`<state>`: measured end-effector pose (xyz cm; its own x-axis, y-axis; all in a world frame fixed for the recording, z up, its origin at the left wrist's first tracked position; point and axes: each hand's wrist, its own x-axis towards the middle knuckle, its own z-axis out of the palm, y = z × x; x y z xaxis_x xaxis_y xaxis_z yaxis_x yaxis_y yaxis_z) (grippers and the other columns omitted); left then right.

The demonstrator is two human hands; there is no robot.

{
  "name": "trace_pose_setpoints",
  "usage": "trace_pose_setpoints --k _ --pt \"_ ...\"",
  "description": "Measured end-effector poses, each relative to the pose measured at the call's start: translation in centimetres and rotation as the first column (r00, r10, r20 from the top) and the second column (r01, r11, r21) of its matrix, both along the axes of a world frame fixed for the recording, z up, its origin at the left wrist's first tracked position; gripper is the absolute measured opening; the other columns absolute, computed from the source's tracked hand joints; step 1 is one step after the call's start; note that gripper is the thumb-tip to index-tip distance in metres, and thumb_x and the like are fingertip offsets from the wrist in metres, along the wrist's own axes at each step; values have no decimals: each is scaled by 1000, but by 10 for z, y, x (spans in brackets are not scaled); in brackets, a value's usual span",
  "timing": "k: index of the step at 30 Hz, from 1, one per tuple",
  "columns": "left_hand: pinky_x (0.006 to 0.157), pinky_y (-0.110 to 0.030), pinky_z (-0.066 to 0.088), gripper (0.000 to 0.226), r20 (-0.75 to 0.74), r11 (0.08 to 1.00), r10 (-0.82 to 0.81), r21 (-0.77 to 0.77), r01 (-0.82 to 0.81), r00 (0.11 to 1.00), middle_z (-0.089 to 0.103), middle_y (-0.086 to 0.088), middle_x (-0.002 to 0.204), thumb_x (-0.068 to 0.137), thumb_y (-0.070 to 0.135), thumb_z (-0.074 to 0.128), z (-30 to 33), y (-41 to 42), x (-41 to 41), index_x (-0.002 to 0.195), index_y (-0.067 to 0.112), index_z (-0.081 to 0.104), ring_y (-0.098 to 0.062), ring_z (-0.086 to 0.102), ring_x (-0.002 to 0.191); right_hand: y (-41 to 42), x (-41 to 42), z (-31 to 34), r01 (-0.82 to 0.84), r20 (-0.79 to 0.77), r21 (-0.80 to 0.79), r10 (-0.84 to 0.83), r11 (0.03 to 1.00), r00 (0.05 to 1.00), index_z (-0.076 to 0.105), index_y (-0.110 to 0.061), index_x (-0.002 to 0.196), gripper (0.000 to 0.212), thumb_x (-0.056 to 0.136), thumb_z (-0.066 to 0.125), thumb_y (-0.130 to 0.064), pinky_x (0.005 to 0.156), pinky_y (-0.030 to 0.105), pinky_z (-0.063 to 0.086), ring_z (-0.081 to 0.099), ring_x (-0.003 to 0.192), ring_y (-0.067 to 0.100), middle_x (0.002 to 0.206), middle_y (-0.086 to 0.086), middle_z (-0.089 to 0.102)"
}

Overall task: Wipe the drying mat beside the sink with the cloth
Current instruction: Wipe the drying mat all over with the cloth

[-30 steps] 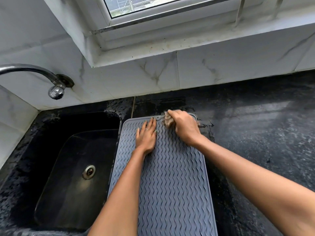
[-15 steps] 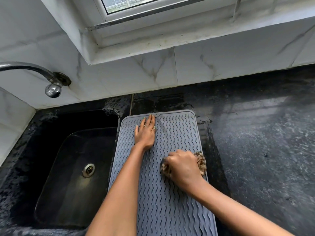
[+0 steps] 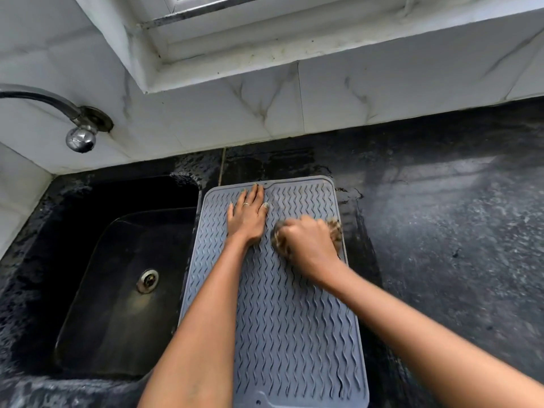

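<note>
Nearest the camera, two bare forearms reach out over the grey ribbed drying mat point(image 3: 282, 319), which lies flat on the black countertop point(image 3: 456, 231) with its left edge just beside the dark sink point(image 3: 117, 290). Its near end shows bare ridges.

Farther along, on the right side of the mat near its right edge, the right hand point(image 3: 309, 245) is clenched round a bunched brownish cloth point(image 3: 335, 231) and presses it onto the ridges. Cloth and knuckles are smeared by motion blur, so how the cloth is folded cannot be told; it is probably mid-stroke.

Just beyond and to the left, the left hand point(image 3: 248, 216) lies flat on the mat, fingers straight and released, tips reaching the far edge. It grasps nothing and seems to pin the mat in place. A ring sits on one finger.

The wiping step itself is in hand, with the right side under the cloth. The next move likely calls for steady downward pressure along the ridges, and for lifting the left hand so its patch can be wiped too.

Beyond stand the marbled wall tiles point(image 3: 382, 89), a chrome tap point(image 3: 81, 136) and a window sill point(image 3: 323, 39). No brand, label or writing is readable anywhere.
</note>
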<state>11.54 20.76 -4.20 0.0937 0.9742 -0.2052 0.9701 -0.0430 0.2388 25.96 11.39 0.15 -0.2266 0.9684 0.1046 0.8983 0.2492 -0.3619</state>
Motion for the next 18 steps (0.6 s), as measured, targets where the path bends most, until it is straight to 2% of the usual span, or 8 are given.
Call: trace_pose_setpoints --k 4,6,8,10,11,13,15,18 --pt "118 -45 -2 52 14 1000 -11 -5 11 1000 -1 11 161 103 38 20 0 -1 0 151 30 3 -15 -2 149 -54 -2 11 -95 13 -91 97 991 995 69 -11 98 17 88 57 -8 73 39 51 61 88 27 97 2 69" --pt "118 -46 0 53 53 999 -16 -33 18 998 3 9 161 102 37 26 3 3 -2 151 29 7 -17 1 149 -48 3 22 -141 -54 -191 133 971 990 71 -16 93 14 84 61 -17 74 38 54 64 88 26 92 2 71" --pt "118 -47 2 52 143 998 -19 -49 26 990 11 5 160 101 33 35 10 5 -5 150 28 18 -18 7 149 -27 10 32 -121 -212 -276 62 953 975 72 -23 83 10 79 64 -19 72 34 53 66 86 21 86 -2 72" --pt "118 -47 1 48 198 999 -36 -15 40 979 19 4 159 101 30 38 16 -6 -13 148 28 29 -17 14 147 7 18 31 10 -302 -211 -75 977 951 70 -26 89 21 79 62 -9 76 35 52 63 93 20 95 -2 70" --pt "118 -45 -1 46 196 999 -52 10 51 979 21 5 158 101 30 37 16 -17 -16 147 29 30 -17 16 147 24 20 30 56 -280 -172 -103 984 955 68 -22 100 27 80 60 -6 81 38 51 59 100 23 105 2 67" --pt "118 -42 -3 46 154 995 -92 42 87 984 17 7 159 102 34 31 10 -52 -24 148 34 23 -15 10 148 50 17 27 69 -119 -184 -92 980 989 60 -14 118 36 84 54 -3 93 45 46 50 114 31 123 9 58" --pt "119 -40 -3 48 83 991 -116 73 110 990 8 8 160 103 36 24 1 -81 -29 149 38 11 -14 2 149 54 7 18 64 13 -201 -63 978 998 61 -11 114 30 86 52 -4 95 49 41 47 116 34 124 10 57" --pt "119 -40 0 48 26 986 -117 121 113 993 6 8 160 103 37 21 -4 -84 -30 148 39 6 -14 1 149 14 -4 6 44 7 -102 -44 994 999 67 -10 101 17 88 58 -8 89 52 43 54 103 30 109 4 66"
